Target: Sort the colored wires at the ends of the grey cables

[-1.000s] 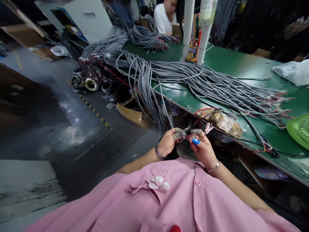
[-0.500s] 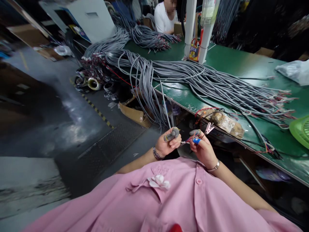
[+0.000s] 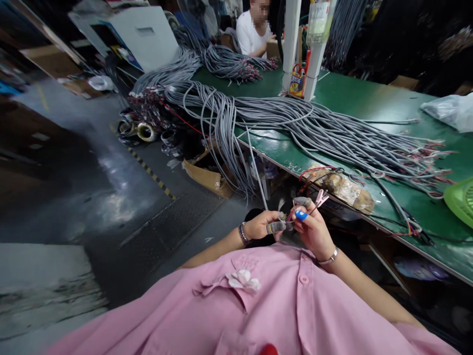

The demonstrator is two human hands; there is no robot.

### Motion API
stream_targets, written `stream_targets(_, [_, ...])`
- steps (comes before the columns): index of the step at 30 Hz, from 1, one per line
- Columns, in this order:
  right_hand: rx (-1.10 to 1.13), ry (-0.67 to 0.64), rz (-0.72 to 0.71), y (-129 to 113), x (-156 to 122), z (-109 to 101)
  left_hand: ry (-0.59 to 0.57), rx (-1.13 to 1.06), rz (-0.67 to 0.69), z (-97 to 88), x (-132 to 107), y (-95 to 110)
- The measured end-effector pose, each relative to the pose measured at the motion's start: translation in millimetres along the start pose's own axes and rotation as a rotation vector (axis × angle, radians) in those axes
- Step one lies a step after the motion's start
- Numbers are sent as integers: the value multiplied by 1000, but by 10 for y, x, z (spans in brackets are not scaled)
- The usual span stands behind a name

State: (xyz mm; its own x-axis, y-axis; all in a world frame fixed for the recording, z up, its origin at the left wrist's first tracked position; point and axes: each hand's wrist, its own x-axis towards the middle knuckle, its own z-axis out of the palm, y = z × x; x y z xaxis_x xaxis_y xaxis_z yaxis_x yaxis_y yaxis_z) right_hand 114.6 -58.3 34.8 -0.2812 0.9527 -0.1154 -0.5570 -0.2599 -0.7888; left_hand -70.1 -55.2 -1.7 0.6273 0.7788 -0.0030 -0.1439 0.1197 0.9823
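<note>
Just above my pink shirt, my left hand [image 3: 265, 225] and my right hand [image 3: 312, 229] meet in front of the green bench [image 3: 369, 103]. Both wear grey cloth finger caps. The left fingers pinch thin coloured wires [image 3: 290, 217] at the end of a grey cable [image 3: 256, 172] that hangs down from the bench edge. My right hand is closed on the same wire ends; a blue cap sits on one finger. A pink clip [image 3: 320, 197] sticks up just past the right fingers.
A large pile of grey cables [image 3: 314, 125] lies across the bench. A taped brown bundle [image 3: 342, 186] sits on its near edge, a green basket [image 3: 460, 197] at the right. A person in white [image 3: 253, 32] sits at the far end. Cardboard [image 3: 207, 175] and tape rolls [image 3: 142, 130] lie on the floor.
My left hand had pulled away to the left with its fingers curled; it has now dropped lower and come back against the right hand at the wire ends. The view drifted slightly.
</note>
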Motion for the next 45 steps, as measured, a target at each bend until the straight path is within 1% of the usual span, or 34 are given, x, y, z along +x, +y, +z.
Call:
stream_targets(1, [-19,8,-9,3,-4,-3,36,-50,-5,49,8,-52])
stream_targets(3, [-96,22,-64,-7,-32,5,190,-178,-2,131,36,-143])
stream_targets(5, [-231,7,-158,-43,-93,32,330,-301,-16,172,79,-192])
stream_targets(6, [-320,-35,-201,-71,-134,51,388,-363,-29,168,104,-195])
stream_targets(7, [-416,-106,-236,-105,-180,72,443,-428,-46,145,126,-183])
stream_targets(10, [-669,-423,-284,-196,-292,114,618,-609,-45,-8,143,-68])
stream_targets(11, [-711,-481,-292,-209,-306,118,662,-629,-7,-59,125,-16])
stream_targets(12, [-727,-476,-297,-207,-303,116,679,-626,39,-95,97,34])
stream_targets(13, [-722,-412,-297,-189,-282,110,660,-608,70,-110,63,78])
stream_targets(14, [-705,-305,-292,-160,-247,103,632,-584,100,-102,28,112])
stream_targets(16, [-671,-104,-265,-81,-151,94,557,-538,132,-26,-26,142])
stream_targets(17, [-668,-56,-245,-44,-100,94,527,-519,138,28,-40,139])
stream_targets(21, [-696,-52,-210,18,35,127,447,-442,105,205,-31,54])
stream_targets(24, [-660,-25,-236,-18,40,152,400,-362,71,219,-16,9])
stream_targets(26, [-574,-43,-200,-41,12,145,353,-314,55,184,-18,17])
stream_targets(28, [-454,-70,-96,-42,-24,114,251,-303,15,138,-28,47])
stream_targets(31, [-269,-89,111,-1,-61,52,17,-338,-119,72,-51,91])
stream_targets(32, [-222,-84,170,17,-63,34,-44,-348,-161,54,-60,97])
stream_targets(34, [-179,-55,250,49,-49,0,-110,-354,-196,18,-79,94])
stream_targets(35, [-184,-28,270,63,-35,-25,-124,-352,-191,-1,-88,87])
stream_targets(37, [-233,71,274,85,-4,-113,-119,-361,-135,-43,-102,75])
stream_targets(39, [-337,190,233,105,4,-266,-65,-368,-49,-90,-105,80])
stream_targets(40, [-411,230,210,115,-8,-362,-22,-358,-11,-111,-100,94])
stream_targets(41, [-501,227,172,122,-32,-464,23,-331,15,-127,-91,117])
stream_targets(42, [-574,157,154,127,-66,-567,70,-287,29,-135,-78,147])
stream_targets(43, [-616,73,153,127,-106,-663,111,-228,33,-134,-60,183])
stream_targets(44, [-632,24,156,122,-147,-749,144,-160,38,-123,-36,221])
stream_targets(45, [-633,3,154,110,-183,-822,169,-91,48,-102,-7,258])
